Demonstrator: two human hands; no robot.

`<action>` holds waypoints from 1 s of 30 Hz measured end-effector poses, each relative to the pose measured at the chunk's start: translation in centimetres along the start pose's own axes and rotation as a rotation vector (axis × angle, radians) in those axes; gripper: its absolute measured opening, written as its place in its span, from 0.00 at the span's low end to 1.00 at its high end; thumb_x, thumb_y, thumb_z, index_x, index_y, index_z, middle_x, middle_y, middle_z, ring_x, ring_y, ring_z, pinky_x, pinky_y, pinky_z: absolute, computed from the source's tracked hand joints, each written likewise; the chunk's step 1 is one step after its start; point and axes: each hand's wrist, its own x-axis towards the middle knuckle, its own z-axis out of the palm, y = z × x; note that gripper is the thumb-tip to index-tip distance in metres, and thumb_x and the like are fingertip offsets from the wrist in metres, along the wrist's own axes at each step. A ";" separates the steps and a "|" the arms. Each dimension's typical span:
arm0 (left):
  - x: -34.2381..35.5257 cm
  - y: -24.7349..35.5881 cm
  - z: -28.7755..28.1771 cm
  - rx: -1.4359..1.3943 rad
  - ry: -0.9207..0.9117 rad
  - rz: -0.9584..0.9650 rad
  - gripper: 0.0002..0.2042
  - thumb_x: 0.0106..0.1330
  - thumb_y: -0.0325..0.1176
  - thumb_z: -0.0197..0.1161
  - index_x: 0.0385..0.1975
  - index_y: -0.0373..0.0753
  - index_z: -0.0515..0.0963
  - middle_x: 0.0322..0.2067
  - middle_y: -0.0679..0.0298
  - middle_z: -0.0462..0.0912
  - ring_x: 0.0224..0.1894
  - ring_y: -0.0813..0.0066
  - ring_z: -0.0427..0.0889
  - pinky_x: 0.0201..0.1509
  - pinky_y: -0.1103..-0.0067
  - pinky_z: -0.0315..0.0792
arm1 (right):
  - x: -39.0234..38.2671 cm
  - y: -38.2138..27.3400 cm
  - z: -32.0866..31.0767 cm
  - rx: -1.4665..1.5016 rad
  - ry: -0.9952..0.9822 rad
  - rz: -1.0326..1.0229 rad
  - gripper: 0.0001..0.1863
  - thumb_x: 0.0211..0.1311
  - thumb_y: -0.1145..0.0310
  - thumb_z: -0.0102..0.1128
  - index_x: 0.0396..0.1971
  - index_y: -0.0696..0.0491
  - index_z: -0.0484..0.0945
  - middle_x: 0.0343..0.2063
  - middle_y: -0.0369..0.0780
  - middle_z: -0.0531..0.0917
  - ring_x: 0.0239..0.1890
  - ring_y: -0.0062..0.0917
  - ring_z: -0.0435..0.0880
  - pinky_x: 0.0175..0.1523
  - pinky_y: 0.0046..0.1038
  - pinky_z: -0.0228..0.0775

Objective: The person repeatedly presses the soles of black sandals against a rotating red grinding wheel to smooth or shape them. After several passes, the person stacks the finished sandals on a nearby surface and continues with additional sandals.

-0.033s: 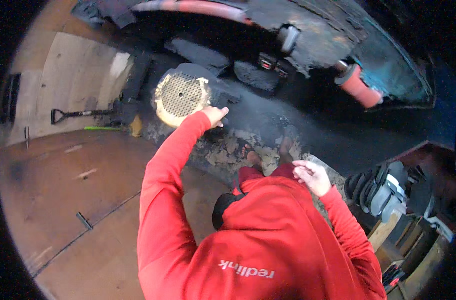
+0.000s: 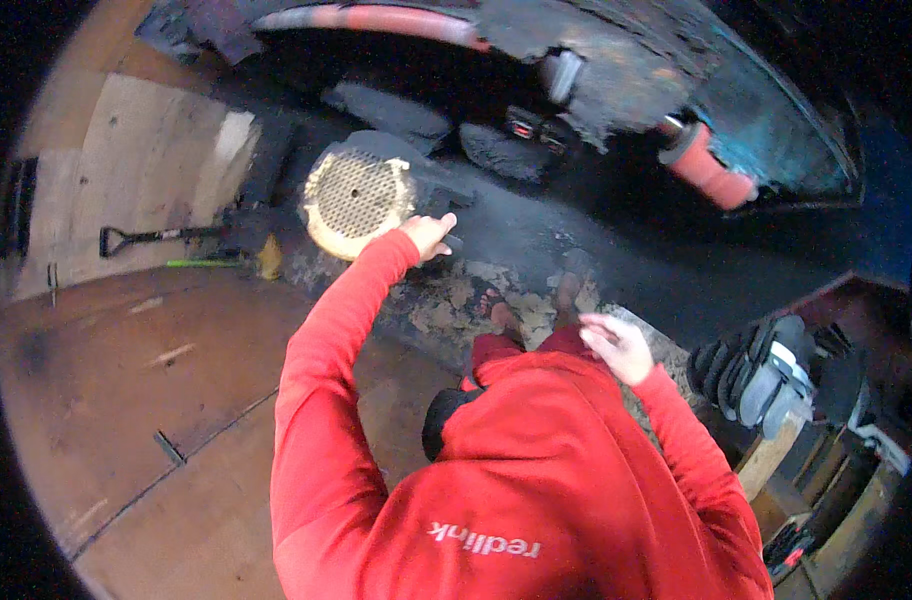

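Observation:
My left hand (image 2: 429,237) reaches forward in a red sleeve, its fingers curled closed. A small dark piece shows just beside the fingers, but what they hold is hidden. Left of that wrist is a round, pale yellow perforated disc (image 2: 361,195) with a small dark hole at its middle and a dark edge behind it. Whether the hand is joined to the disc I cannot tell. My right hand (image 2: 617,347) hovers at waist height above my dark red shorts, its fingers loosely stretched, holding nothing.
A black-handled tool (image 2: 156,236) and a bright green strip (image 2: 204,263) lie at the left near wooden boards (image 2: 136,150). An orange-red cylinder (image 2: 711,168) hangs upper right. Dark and grey discs (image 2: 761,375) are stacked at the right beside timber. Bare feet stand on dusty ground.
The whole view has shifted slightly, moving the scene a little left. Both hands keep nearly the same place and pose.

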 end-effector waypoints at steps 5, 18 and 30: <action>1.1 14.4 -0.9 -0.713 0.480 -0.117 0.21 0.59 0.37 0.76 0.40 0.38 0.67 0.26 0.58 0.75 0.28 0.71 0.77 0.36 0.73 0.74 | 7.1 2.2 2.2 -0.377 0.230 -0.523 0.62 0.42 0.46 0.80 0.75 0.50 0.52 0.71 0.57 0.57 0.75 0.49 0.55 0.75 0.47 0.50; 6.2 30.2 -8.3 -0.791 0.773 0.084 0.19 0.66 0.39 0.68 0.50 0.32 0.82 0.37 0.50 0.88 0.40 0.65 0.89 0.45 0.74 0.79 | 7.7 -2.5 -4.7 -0.445 0.586 -0.745 0.55 0.42 0.63 0.78 0.72 0.57 0.58 0.75 0.58 0.48 0.76 0.55 0.50 0.76 0.45 0.51; 8.3 33.9 -12.0 -0.508 0.659 -0.112 0.15 0.68 0.39 0.66 0.47 0.36 0.84 0.38 0.52 0.88 0.41 0.71 0.89 0.46 0.75 0.78 | 6.5 -4.0 -8.2 -0.242 0.377 -0.626 0.56 0.47 0.67 0.73 0.76 0.53 0.48 0.75 0.56 0.46 0.75 0.49 0.53 0.72 0.39 0.62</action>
